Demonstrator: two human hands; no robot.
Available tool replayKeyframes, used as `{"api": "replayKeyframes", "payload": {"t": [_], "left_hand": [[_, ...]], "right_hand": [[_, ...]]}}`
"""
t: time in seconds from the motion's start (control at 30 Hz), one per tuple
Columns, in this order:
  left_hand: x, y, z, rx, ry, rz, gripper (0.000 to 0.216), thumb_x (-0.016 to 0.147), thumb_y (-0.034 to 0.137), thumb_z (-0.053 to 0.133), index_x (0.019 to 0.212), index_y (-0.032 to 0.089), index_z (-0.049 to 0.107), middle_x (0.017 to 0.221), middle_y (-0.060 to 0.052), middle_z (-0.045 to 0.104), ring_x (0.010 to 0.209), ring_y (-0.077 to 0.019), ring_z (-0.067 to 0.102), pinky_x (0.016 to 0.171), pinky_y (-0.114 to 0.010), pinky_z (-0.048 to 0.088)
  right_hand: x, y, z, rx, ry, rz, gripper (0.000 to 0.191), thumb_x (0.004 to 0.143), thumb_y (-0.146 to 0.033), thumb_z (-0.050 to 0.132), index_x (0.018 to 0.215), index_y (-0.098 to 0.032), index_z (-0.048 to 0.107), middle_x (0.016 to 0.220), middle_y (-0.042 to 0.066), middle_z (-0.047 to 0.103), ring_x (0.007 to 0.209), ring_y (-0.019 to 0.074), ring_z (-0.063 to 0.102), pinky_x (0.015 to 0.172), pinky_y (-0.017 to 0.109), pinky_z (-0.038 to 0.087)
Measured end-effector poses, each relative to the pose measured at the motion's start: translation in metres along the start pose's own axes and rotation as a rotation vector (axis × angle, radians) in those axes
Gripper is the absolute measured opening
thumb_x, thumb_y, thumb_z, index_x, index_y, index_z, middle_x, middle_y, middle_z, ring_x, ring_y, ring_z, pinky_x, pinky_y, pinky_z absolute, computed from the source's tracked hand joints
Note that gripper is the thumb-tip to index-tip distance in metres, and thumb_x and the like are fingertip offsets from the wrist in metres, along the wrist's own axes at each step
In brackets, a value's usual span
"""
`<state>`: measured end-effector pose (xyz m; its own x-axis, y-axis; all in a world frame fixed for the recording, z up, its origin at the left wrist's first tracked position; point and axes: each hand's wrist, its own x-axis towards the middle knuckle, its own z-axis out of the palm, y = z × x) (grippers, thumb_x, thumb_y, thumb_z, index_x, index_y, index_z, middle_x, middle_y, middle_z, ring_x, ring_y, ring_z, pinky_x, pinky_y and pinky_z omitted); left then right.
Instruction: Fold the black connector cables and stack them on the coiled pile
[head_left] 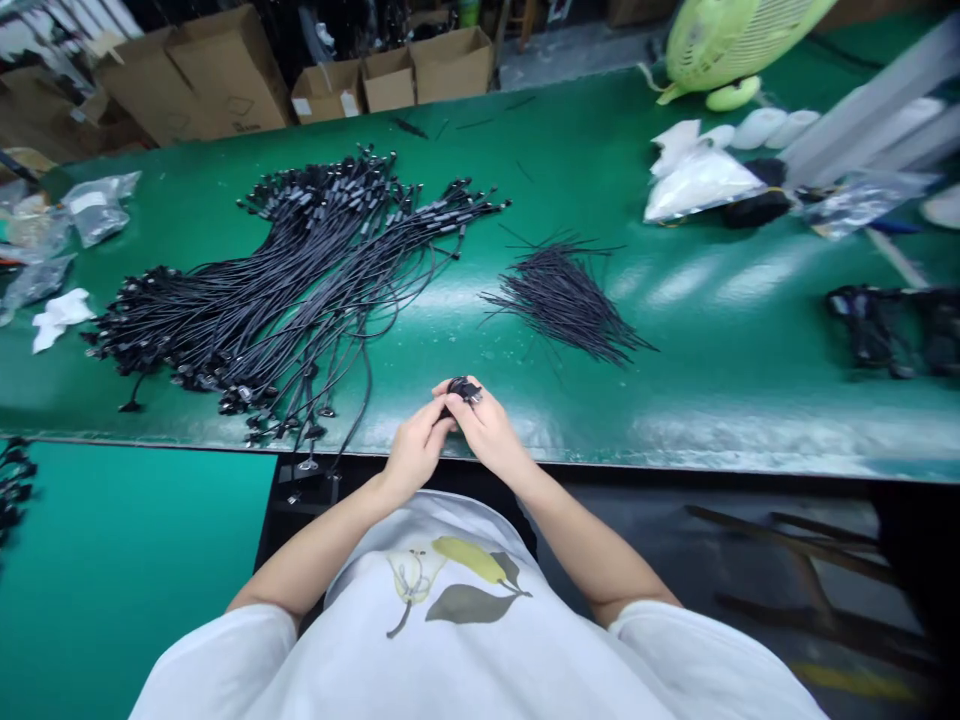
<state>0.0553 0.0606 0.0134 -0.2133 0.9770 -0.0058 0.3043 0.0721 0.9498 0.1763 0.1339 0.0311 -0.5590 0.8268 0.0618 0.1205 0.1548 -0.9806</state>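
Close in front of my body, both hands meet over a bunched black cable (463,388) with connector ends showing. My left hand (417,444) is closed on its left side, and my right hand (489,430) grips it from the right. The fingertips overlap, so part of the cable is hidden. To the left spreads a large heap of black cables (255,310) with connectors at both ends. Ahead and right of my hands lies a loose pile of thin black ties (566,300).
A green work table (712,400) runs across the view. At its back right stand a yellow-green fan (739,45) and a white bag (697,185). Plastic bags (101,208) lie at the left, dark bundles (870,325) at the right. Cardboard boxes (206,80) stand beyond the table.
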Motion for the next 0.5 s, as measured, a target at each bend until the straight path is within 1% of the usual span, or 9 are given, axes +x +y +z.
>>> {"api": "replayKeyframes", "payload": {"t": [0.07, 0.13, 0.17, 0.23, 0.3, 0.37, 0.43, 0.47, 0.5], "left_hand": [[-0.003, 0.002, 0.009, 0.137, -0.006, 0.004, 0.023, 0.091, 0.037, 0.050, 0.102, 0.019, 0.059, 0.080, -0.005, 0.064, 0.071, -0.0173, 0.058, 0.071, -0.030, 0.045], [-0.005, 0.007, 0.016, 0.100, -0.080, -0.066, 0.021, 0.092, 0.040, 0.049, 0.090, 0.020, 0.054, 0.069, -0.002, 0.060, 0.063, -0.0157, 0.056, 0.065, -0.028, 0.044], [-0.005, 0.010, 0.018, 0.011, -0.150, -0.119, 0.025, 0.093, 0.043, 0.046, 0.084, 0.020, 0.051, 0.062, 0.001, 0.055, 0.056, -0.0137, 0.053, 0.059, -0.026, 0.043], [-0.005, 0.018, 0.022, -0.282, -0.330, -0.245, 0.034, 0.092, 0.051, 0.044, 0.080, 0.020, 0.047, 0.052, 0.006, 0.044, 0.043, -0.0098, 0.044, 0.048, -0.022, 0.037], [-0.005, 0.026, 0.026, -0.605, -0.507, -0.378, 0.040, 0.088, 0.058, 0.050, 0.081, 0.019, 0.048, 0.049, 0.009, 0.035, 0.035, -0.0063, 0.033, 0.040, -0.019, 0.030], [-0.005, 0.032, 0.031, -0.806, -0.615, -0.476, 0.044, 0.082, 0.061, 0.057, 0.082, 0.017, 0.049, 0.048, 0.011, 0.029, 0.032, -0.0037, 0.024, 0.036, -0.018, 0.025], [-0.007, 0.035, 0.037, -0.828, -0.606, -0.492, 0.045, 0.082, 0.061, 0.057, 0.085, 0.017, 0.050, 0.050, 0.011, 0.032, 0.034, -0.0032, 0.024, 0.036, -0.017, 0.024], [-0.008, 0.034, 0.038, -0.760, -0.581, -0.469, 0.043, 0.084, 0.060, 0.055, 0.089, 0.017, 0.052, 0.053, 0.009, 0.038, 0.036, -0.0040, 0.029, 0.038, -0.017, 0.027], [-0.010, 0.031, 0.036, -0.639, -0.548, -0.423, 0.042, 0.086, 0.058, 0.053, 0.096, 0.018, 0.053, 0.059, 0.005, 0.047, 0.041, -0.0058, 0.037, 0.042, -0.019, 0.034]], "right_hand": [[-0.003, 0.006, 0.004, 0.178, 0.003, 0.089, 0.043, 0.092, -0.058, 0.043, 0.096, -0.020, 0.063, 0.102, 0.007, 0.066, 0.093, 0.0190, 0.062, 0.084, 0.033, 0.050], [-0.004, 0.010, 0.001, 0.344, 0.001, 0.166, 0.047, 0.089, -0.063, 0.045, 0.092, -0.020, 0.062, 0.101, 0.007, 0.067, 0.081, 0.0166, 0.063, 0.069, 0.029, 0.052], [-0.004, 0.011, -0.004, 0.418, -0.008, 0.198, 0.048, 0.086, -0.066, 0.047, 0.090, -0.019, 0.061, 0.098, 0.007, 0.067, 0.075, 0.0153, 0.063, 0.063, 0.027, 0.051], [-0.005, 0.011, -0.016, 0.572, -0.071, 0.222, 0.050, 0.081, -0.068, 0.055, 0.091, -0.019, 0.058, 0.081, 0.004, 0.066, 0.065, 0.0129, 0.061, 0.056, 0.024, 0.049], [-0.007, 0.007, -0.029, 0.738, -0.208, 0.191, 0.052, 0.073, -0.066, 0.066, 0.094, -0.020, 0.054, 0.065, -0.002, 0.060, 0.059, 0.0113, 0.060, 0.058, 0.023, 0.050], [-0.011, 0.003, -0.037, 0.858, -0.345, 0.148, 0.055, 0.068, -0.062, 0.074, 0.094, -0.020, 0.051, 0.059, -0.006, 0.056, 0.057, 0.0109, 0.060, 0.063, 0.024, 0.051], [-0.014, 0.002, -0.041, 0.891, -0.377, 0.121, 0.050, 0.071, -0.057, 0.075, 0.088, -0.020, 0.047, 0.055, -0.008, 0.053, 0.056, 0.0109, 0.061, 0.066, 0.026, 0.052], [-0.013, 0.003, -0.044, 0.885, -0.335, 0.116, 0.046, 0.074, -0.055, 0.073, 0.085, -0.020, 0.045, 0.051, -0.009, 0.050, 0.052, 0.0101, 0.059, 0.066, 0.026, 0.052], [-0.010, 0.007, -0.050, 0.868, -0.257, 0.114, 0.043, 0.077, -0.053, 0.071, 0.082, -0.021, 0.042, 0.047, -0.012, 0.044, 0.047, 0.0082, 0.054, 0.064, 0.026, 0.051]]}}
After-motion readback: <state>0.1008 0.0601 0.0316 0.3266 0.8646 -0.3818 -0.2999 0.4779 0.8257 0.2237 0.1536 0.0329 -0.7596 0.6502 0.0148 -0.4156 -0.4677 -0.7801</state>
